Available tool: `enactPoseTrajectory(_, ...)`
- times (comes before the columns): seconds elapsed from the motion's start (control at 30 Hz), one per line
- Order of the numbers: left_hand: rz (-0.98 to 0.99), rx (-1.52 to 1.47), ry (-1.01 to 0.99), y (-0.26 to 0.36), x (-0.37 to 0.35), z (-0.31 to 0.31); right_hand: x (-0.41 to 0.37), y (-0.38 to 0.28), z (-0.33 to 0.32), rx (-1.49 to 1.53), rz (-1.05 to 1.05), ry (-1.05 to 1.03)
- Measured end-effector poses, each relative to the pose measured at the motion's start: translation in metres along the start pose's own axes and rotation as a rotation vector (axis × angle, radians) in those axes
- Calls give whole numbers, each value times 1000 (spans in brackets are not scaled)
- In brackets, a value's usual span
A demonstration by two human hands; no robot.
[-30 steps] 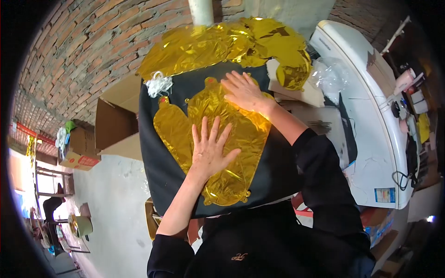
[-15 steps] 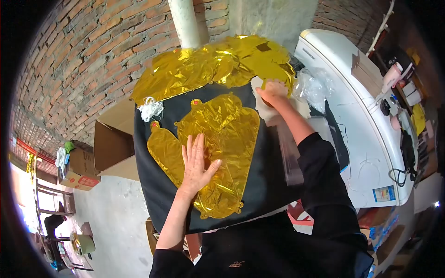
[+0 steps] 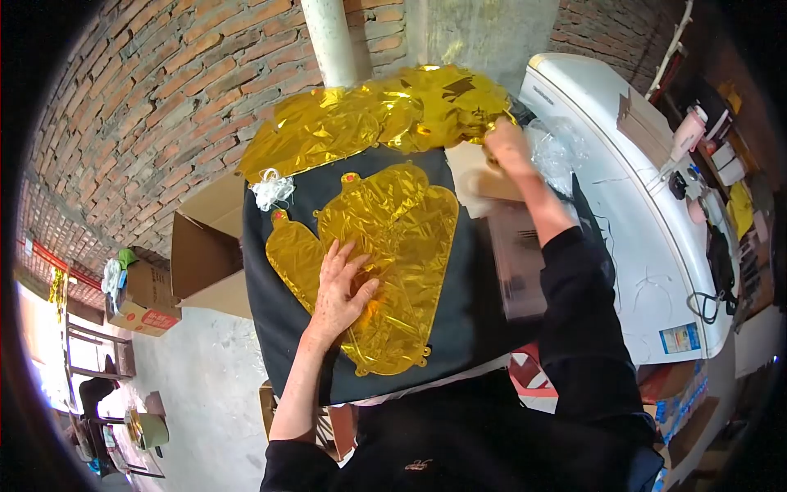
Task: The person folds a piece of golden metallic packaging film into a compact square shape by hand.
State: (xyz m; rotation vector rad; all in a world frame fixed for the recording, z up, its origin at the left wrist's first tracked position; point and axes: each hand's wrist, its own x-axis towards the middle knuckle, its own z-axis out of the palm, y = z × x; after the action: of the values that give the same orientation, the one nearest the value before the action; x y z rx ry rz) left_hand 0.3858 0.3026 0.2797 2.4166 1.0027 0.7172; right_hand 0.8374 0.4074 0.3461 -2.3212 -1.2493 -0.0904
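Observation:
A flat gold foil balloon (image 3: 402, 254) lies on the black cloth (image 3: 475, 287). My left hand (image 3: 338, 287) rests on its left part, fingers apart and holding nothing. At the back of the cloth is a pile of gold foil (image 3: 352, 119). My right hand (image 3: 508, 146) is closed at the right end of this pile, its fingers pinching the edge of the foil. Beneath my right hand are pale cardboard pieces (image 3: 469, 168), partly blurred. A bundle of white string (image 3: 272, 189) sits at the cloth's left corner.
Clear plastic wrap (image 3: 557, 152) lies between the cloth and a white appliance (image 3: 648, 238) at right. Clear plastic bags (image 3: 518, 262) are on the cloth's right side. An open cardboard box (image 3: 205, 254) stands at left. A white pipe (image 3: 329, 45) rises behind the foil pile.
My right hand has moved up and right from the cardboard and has closed on the foil edge. The pile's right end has shifted. My left hand's fingers have bent slightly.

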Motion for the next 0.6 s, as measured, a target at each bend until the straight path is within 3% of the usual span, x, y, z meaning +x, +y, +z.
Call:
enactPoseTrajectory(0.1, -3, -39, 54, 4, 3, -1, 4, -2, -38, 109, -128, 177)
enactPoseTrajectory(0.2, 82, -129, 215, 37, 22, -16, -37, -35, -118, 355, -375, -413)
enactPoseTrajectory(0.33, 165, -103, 307, 67, 47, -35, -116, -76, -179, 478, -791, -983)
enactPoseTrajectory(0.4, 184, -205, 220, 74, 56, -45, -142, -85, -191, 466, -940, -1198)
enactPoseTrajectory(0.47, 187, -415, 86, 83, 58, -51, -160, -100, -222, 554, -958, -1462)
enactPoseTrajectory(0.5, 178, -573, -7, 89, 57, -52, -162, -105, -228, 627, -1082, -1473)
enactPoseTrajectory(0.6, 146, -924, -308, 89, 52, -48, -161, -98, -219, 948, -1015, -1494)
